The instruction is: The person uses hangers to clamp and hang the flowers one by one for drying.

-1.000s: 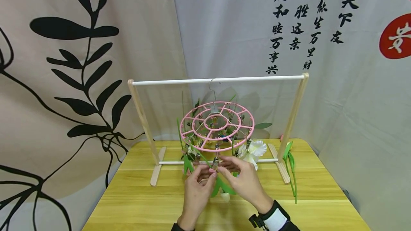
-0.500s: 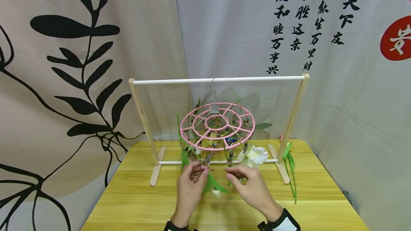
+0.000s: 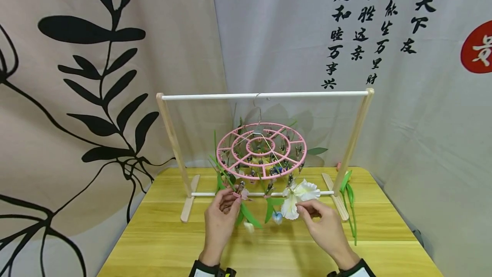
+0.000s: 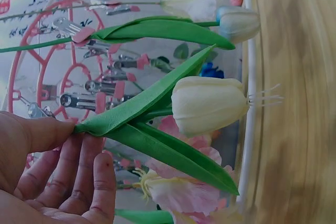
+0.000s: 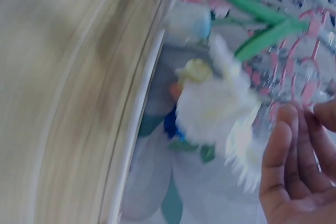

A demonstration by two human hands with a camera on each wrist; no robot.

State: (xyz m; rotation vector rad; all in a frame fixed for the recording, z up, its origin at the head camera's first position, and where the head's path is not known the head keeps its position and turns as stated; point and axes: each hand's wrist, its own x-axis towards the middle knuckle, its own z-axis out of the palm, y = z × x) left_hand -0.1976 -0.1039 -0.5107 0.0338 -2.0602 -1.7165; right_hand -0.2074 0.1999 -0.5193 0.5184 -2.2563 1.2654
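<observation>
A pink round clip hanger (image 3: pixel 262 178) hangs by its hook, with artificial flowers below it. My left hand (image 3: pixel 221 221) pinches the green stem of a white tulip (image 4: pixel 210 106) between thumb and fingers, just above its leaves. In the head view this tulip points down beneath a pink-tipped metal clip (image 3: pixel 241 186). My right hand (image 3: pixel 324 225) is at the lower right edge of a large white flower (image 3: pixel 305 190), fingers loosely curled, nothing visible between them. A blue-tinted tulip (image 3: pixel 277 217) hangs between the hands. The right wrist view is blurred.
A frame with a white top rod (image 3: pixel 215 97) and wooden legs (image 3: pixel 355 136) stands on the wooden table (image 3: pixel 153 243). Loose green stems (image 3: pixel 350 202) lie at its right foot. Behind hangs a printed cloth (image 3: pixel 276 25). Pink and blue flowers (image 4: pixel 211 70) hang farther back.
My right hand has left the clip beside the left hand and moved right to the white flower. The left hand has shifted a little left with the tulip, and the hanger has turned.
</observation>
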